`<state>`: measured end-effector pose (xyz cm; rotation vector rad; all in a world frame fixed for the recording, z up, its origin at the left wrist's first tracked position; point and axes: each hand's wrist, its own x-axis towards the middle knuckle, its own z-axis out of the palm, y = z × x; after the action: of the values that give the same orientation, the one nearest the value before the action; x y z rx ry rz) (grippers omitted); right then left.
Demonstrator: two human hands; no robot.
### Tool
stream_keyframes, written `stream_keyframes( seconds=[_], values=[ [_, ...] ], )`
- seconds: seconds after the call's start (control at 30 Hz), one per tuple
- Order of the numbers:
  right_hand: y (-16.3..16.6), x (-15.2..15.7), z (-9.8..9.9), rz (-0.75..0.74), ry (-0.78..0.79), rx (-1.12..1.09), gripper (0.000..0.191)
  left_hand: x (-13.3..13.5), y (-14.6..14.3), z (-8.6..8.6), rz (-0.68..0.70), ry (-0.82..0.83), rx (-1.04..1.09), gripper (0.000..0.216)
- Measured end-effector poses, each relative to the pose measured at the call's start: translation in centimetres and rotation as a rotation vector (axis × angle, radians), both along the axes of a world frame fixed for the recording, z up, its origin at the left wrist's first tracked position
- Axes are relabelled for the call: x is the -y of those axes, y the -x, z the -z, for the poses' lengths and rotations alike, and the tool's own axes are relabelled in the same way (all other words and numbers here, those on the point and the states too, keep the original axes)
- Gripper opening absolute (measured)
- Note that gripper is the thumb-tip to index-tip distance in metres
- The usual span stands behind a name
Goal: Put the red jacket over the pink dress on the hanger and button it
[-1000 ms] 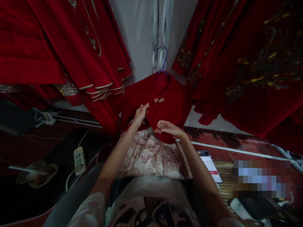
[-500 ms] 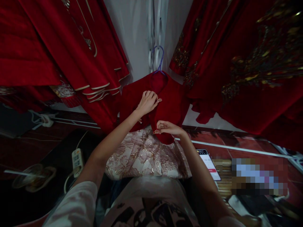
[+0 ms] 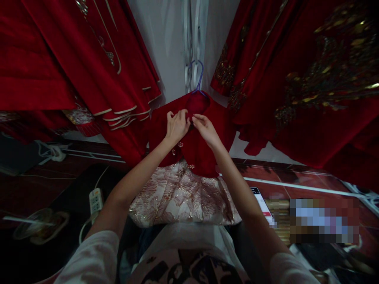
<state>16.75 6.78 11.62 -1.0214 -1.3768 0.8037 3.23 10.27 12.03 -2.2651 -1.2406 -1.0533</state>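
Observation:
In front of me a short red jacket (image 3: 217,157) hangs on a purple hanger (image 3: 200,77). Below its neck opening, my left hand (image 3: 177,127) has its fingers bent and closed at the jacket's front edge. Close beside it, my right hand (image 3: 206,129) pinches the opposite front edge between thumb and fingers. Whatever small part lies between the fingertips is hidden. Flower-shaped jewelled buttons (image 3: 180,144) show on the jacket front below my hands, with another ornament (image 3: 192,166) near the hem. Under the jacket spreads a pale pink and gold brocade skirt (image 3: 183,201).
Red garments (image 3: 97,71) hang on the left, and more with gold beading (image 3: 325,71) on the right. At left are a power strip (image 3: 96,201) and a plastic cup with a straw (image 3: 34,225). A phone (image 3: 262,205) lies at right, beside my forearm.
My right hand has moved up from the lower front edge to the neckline beside my left hand. My left hand has shifted slightly left, and the lower front now hangs free.

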Motion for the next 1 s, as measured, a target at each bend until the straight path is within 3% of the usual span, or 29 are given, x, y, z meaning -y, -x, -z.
stream_keyframes(
  seconds=[0.13, 0.2, 0.3, 0.5, 0.6, 0.73, 0.87, 1.0],
  values=[
    [1.2, -1.3, -0.6, 0.308, 0.123, 0.264, 0.098, 0.0, 1.8, -1.9, -0.201, 0.064, 0.083, 0.044],
    [0.6, -1.2, -0.3, 0.431, 0.198, 0.419, 0.106, -0.5, 3.0, -3.0, -0.248, 0.091, 0.083, 0.044],
    [-1.4, -0.7, 0.1, 0.568, 0.213, 0.645, 0.101, -1.8, 4.8, -4.4, -0.261, 0.094, 0.043, 0.042],
    [-5.8, -0.5, -0.9, 0.819, -0.025, 0.940, 0.082, -4.5, 7.0, -7.4, -0.189, -0.029, 0.045, 0.036],
    [-7.8, -1.3, -2.2, 0.852, -0.156, 0.969, 0.077, -5.5, 7.6, -7.7, -0.150, -0.073, 0.132, 0.034],
    [-10.4, -2.6, -2.6, 0.811, -0.197, 1.008, 0.074, -7.4, 8.5, -5.8, -0.135, 0.021, 0.277, 0.038],
    [-12.7, -3.0, -1.8, 0.687, -0.191, 1.072, 0.072, -9.8, 9.5, -3.3, -0.212, 0.317, 0.413, 0.037],
    [-15.0, -3.2, -2.5, 0.545, -0.111, 1.079, 0.075, -11.3, 10.9, -2.8, -0.140, 0.694, 0.591, 0.020]
  ],
)
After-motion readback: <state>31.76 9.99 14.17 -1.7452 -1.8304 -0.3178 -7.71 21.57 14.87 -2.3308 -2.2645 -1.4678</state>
